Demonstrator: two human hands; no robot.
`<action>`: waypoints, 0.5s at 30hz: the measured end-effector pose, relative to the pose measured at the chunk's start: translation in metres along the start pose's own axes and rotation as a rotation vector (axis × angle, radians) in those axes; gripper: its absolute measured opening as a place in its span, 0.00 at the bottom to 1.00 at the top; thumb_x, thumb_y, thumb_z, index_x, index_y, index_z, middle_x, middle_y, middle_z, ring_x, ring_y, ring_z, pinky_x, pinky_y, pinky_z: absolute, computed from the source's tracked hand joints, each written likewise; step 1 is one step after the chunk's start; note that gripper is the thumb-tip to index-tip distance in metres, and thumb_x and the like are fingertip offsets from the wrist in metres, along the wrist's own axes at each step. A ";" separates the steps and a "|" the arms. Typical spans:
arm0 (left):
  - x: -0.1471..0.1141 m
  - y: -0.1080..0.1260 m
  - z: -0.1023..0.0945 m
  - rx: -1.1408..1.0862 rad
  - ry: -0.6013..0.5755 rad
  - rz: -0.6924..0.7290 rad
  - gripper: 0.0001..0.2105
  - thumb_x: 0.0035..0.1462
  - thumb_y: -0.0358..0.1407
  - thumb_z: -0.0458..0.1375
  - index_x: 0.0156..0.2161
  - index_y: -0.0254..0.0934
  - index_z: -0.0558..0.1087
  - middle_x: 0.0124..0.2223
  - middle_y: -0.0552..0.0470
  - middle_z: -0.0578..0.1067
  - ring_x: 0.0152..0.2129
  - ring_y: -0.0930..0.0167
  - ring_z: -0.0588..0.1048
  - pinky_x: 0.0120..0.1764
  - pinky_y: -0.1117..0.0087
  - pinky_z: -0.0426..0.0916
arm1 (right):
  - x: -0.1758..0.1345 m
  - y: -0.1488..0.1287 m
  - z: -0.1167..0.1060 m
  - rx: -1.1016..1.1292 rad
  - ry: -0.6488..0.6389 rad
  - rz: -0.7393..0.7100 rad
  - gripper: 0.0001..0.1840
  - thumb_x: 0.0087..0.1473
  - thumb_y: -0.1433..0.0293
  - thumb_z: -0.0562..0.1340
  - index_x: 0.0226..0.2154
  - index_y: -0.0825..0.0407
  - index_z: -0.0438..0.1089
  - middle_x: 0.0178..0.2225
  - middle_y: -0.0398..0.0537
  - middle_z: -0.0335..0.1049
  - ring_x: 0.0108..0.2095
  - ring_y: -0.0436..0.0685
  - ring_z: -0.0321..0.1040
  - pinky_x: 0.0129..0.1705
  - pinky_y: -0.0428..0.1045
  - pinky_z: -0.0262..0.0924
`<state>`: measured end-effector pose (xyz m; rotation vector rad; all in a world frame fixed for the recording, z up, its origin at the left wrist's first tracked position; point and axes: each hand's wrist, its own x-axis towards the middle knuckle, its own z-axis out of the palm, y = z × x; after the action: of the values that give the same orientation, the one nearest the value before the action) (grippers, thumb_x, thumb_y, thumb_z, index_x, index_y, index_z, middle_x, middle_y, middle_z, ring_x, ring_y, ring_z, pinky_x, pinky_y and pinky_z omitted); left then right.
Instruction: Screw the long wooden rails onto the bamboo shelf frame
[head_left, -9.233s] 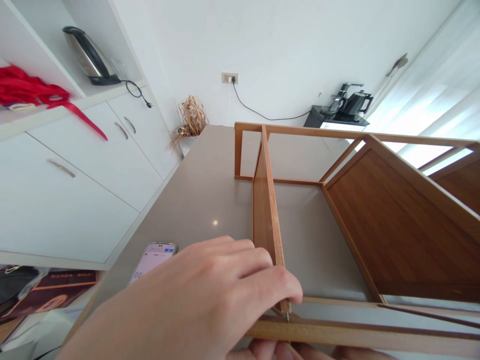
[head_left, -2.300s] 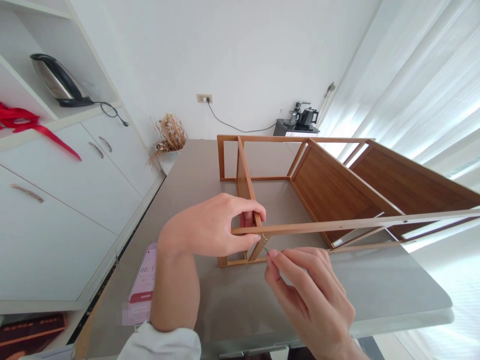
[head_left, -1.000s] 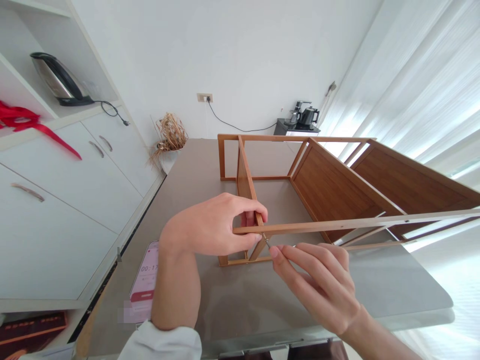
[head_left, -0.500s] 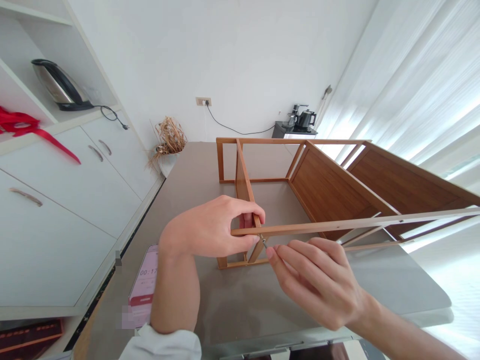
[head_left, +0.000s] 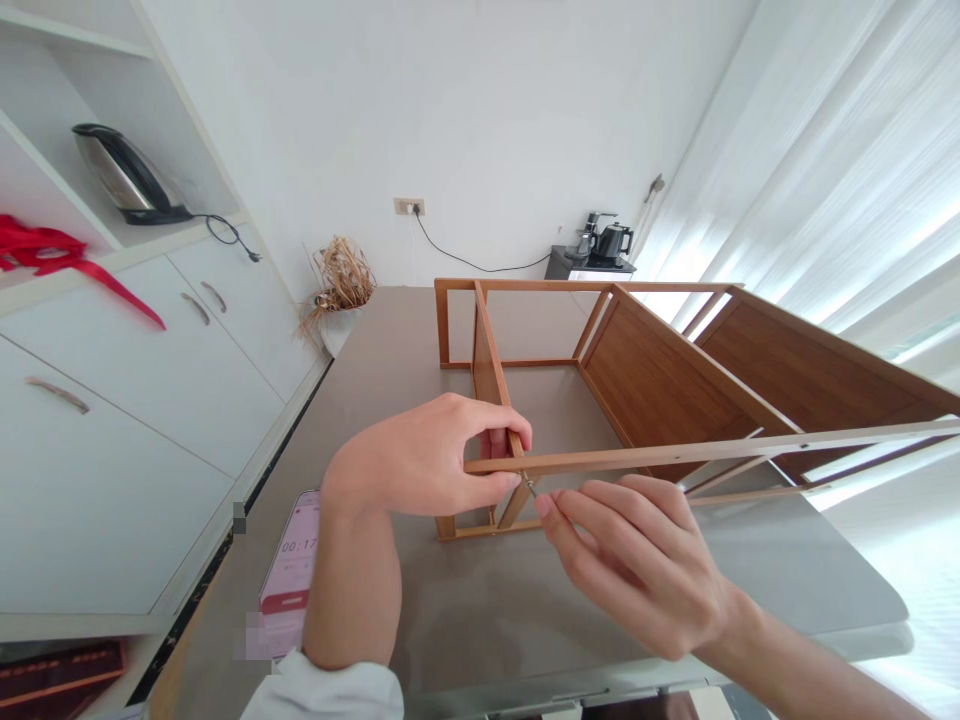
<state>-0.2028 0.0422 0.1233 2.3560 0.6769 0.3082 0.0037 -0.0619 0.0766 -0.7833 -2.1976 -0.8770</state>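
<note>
A brown wooden shelf frame [head_left: 637, 455] lies on its side on the grey table. My left hand [head_left: 420, 455] is closed around its near rail, at the corner where a shelf board [head_left: 489, 345] meets it. My right hand [head_left: 637, 555] pinches a thin metal screw [head_left: 529, 485] between thumb and fingertips. The far tip of the screw is at the outer face of the near rail, beside my left thumb. How deep it sits in the wood, I cannot tell.
On the grey table [head_left: 465, 610], a phone [head_left: 289, 575] showing a timer lies left of my forearm. Dried plants [head_left: 345, 275] stand beyond the table's far left corner. White cabinets with an electric kettle [head_left: 127, 175] are on the left, and curtains hang at right.
The view has shifted very slightly. Both hands keep their places, the left on the wooden rail and the right pinching the screw against it.
</note>
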 end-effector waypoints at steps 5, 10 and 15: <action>0.000 -0.001 0.000 0.002 0.006 0.000 0.12 0.54 0.35 0.58 0.44 0.40 0.73 0.37 0.54 0.76 0.33 0.71 0.73 0.35 0.73 0.66 | 0.002 0.000 -0.001 -0.001 -0.016 -0.022 0.04 0.56 0.76 0.66 0.31 0.51 0.74 0.32 0.45 0.76 0.33 0.51 0.71 0.35 0.49 0.61; 0.000 0.000 0.000 -0.008 -0.001 0.000 0.11 0.54 0.36 0.58 0.44 0.40 0.74 0.36 0.54 0.76 0.33 0.71 0.73 0.35 0.73 0.66 | 0.004 0.000 -0.003 0.001 -0.049 -0.028 0.04 0.56 0.77 0.66 0.32 0.53 0.75 0.31 0.46 0.76 0.33 0.52 0.71 0.35 0.50 0.62; 0.000 0.000 0.000 -0.010 0.004 -0.005 0.11 0.53 0.36 0.58 0.43 0.40 0.74 0.37 0.53 0.76 0.33 0.70 0.73 0.35 0.73 0.66 | 0.007 -0.002 -0.007 0.027 -0.096 -0.016 0.06 0.58 0.78 0.63 0.33 0.53 0.74 0.31 0.47 0.75 0.34 0.54 0.71 0.36 0.51 0.61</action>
<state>-0.2028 0.0421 0.1229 2.3446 0.6815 0.3133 0.0008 -0.0664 0.0855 -0.8118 -2.2975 -0.8311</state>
